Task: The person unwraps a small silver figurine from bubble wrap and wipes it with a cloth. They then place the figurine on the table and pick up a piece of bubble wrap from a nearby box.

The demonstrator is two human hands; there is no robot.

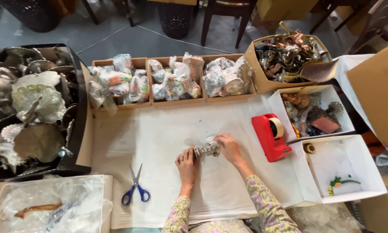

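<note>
The small silver ornament [207, 149], partly in clear wrap, lies between my two hands on the white sheet [159, 138] covering the table; my left hand [187, 165] has its fingers curled round the ornament's near end, and my right hand [229, 148] is closed over its far end and the wrap, so both grip the same piece; one pair of blue-handled scissors [136, 190] lies to the left of my left hand, well apart from it; one red tape dispenser [269, 136] stands just to the right of my right hand, with its roll of tan tape on top; behind the sheet a long brown cardboard tray [172, 102] is split into three compartments, each heaped with plastic-wrapped bundles, too many to count; to its right one brown carton [263, 84] holds a jumble of metal figurines; two white open boxes sit on the right, the nearer one [366, 190] holding a small green piece and the farther one [276, 103] mixed trinkets; a black tray [79, 129] of silvery leaf-shaped dishes fills the left; a clear plastic bag [47, 203] lies at lower left.
</note>
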